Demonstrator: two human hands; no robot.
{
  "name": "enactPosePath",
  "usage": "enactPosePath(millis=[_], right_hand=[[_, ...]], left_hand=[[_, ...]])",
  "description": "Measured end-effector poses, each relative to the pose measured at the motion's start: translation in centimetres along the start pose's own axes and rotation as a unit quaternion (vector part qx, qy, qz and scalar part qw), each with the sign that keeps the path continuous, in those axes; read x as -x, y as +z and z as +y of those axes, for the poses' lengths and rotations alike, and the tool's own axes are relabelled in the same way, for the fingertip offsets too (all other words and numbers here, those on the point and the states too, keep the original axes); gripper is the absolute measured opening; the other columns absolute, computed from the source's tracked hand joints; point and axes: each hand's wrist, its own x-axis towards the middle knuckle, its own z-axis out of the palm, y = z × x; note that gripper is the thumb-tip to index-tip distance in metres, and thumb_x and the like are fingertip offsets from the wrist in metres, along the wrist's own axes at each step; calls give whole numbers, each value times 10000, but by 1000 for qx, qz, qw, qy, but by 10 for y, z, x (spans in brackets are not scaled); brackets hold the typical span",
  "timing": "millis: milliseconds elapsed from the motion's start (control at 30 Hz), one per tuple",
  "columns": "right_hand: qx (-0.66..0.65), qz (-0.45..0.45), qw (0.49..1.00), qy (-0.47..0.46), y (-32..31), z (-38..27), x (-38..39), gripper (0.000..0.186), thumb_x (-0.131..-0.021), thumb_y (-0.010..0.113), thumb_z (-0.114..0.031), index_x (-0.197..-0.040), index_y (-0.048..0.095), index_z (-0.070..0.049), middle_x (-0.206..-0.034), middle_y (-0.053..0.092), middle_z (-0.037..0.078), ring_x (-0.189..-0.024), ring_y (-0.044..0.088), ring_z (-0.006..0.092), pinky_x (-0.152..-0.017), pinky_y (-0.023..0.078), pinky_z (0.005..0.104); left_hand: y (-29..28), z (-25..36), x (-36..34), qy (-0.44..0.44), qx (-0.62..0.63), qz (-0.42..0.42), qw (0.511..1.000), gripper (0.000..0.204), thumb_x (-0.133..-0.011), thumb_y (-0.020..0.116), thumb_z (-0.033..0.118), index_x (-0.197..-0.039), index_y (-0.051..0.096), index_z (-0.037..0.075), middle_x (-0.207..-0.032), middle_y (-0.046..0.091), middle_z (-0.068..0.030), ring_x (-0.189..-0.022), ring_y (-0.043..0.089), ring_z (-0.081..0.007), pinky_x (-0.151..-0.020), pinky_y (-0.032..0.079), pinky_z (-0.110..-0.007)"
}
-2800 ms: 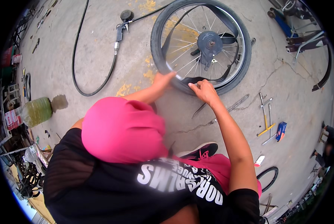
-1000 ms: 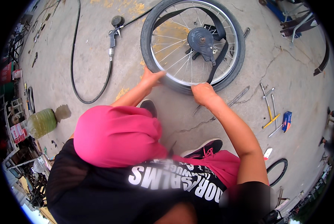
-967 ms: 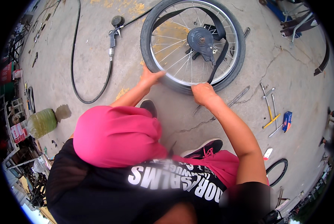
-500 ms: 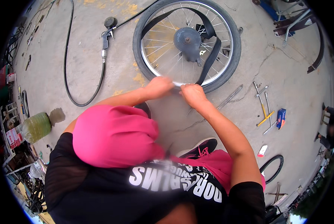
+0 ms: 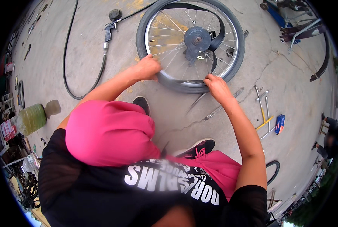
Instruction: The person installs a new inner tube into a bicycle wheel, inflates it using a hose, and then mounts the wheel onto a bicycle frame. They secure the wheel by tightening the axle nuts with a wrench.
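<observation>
A bicycle wheel [image 5: 235, 72] with a black tyre, silver rim and wire spokes lies flat on the floor in front of me. At its middle sits a round dark hub unit [image 5: 197, 39]. A flat black inner tube [image 5: 221, 32] loops loosely over the spokes, and its lower stretch runs along the near rim. My left hand [image 5: 148, 69] is curled over the tyre at the near left edge, fingertips partly hidden. At the near right edge, my right hand [image 5: 219, 89] pinches the inner tube against the rim with thumb and fingers.
An air hose with an inflator gun [image 5: 107, 34] curves at left. Right of me lie T-handled wrenches [image 5: 265, 109], a small blue box [image 5: 279, 124] and a flat metal bar [image 5: 218, 110]. A green plastic jug [image 5: 32, 119] stands far left; bicycle frame parts [image 5: 301, 34] are far right.
My hands have moved apart along the near rim, the left one leftward and up, the right one rightward. The tube's lower part now lies along the near rim.
</observation>
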Motion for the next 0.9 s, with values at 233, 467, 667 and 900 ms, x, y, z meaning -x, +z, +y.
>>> enactPosePath(millis=[233, 467, 667, 900], right_hand=[[-31, 7, 998, 47, 20, -16, -6, 33, -779, 543, -12, -790, 574, -14, -840, 587, 148, -854, 597, 350, -768, 471, 456], [-14, -79, 995, 55, 12, -35, -14, 244, -803, 663, -253, -806, 641, -10, -830, 654, 173, -820, 630, 360, -819, 470, 470], [-75, -200, 972, 101, 2, -42, -26, 275, -771, 707, -260, -854, 641, -6, -880, 667, 201, -842, 639, 376, -815, 484, 457], [-145, 31, 985, 85, 51, -93, -37, 198, -768, 690, -183, -844, 621, -14, -842, 649, 193, -816, 626, 376, -734, 493, 471]], left_hand=[[36, 57, -7, 42, 92, 139, 985, 476, -662, 790, 171, -1049, 529, 77, -1020, 531, -78, -1026, 518, -271, -844, 415, -384], [39, 49, -8, 41, 82, 109, 990, 378, -648, 789, 177, -945, 581, 67, -971, 571, -90, -979, 552, -280, -823, 428, -394], [47, 37, -18, 13, 178, 12, 984, 375, -658, 789, 196, -953, 595, 70, -787, 614, -118, -814, 610, -344, -771, 457, -446], [46, 61, -22, 42, 169, 96, 980, 368, -671, 786, 203, -886, 547, 23, -872, 638, -161, -870, 614, -367, -755, 471, -465]])
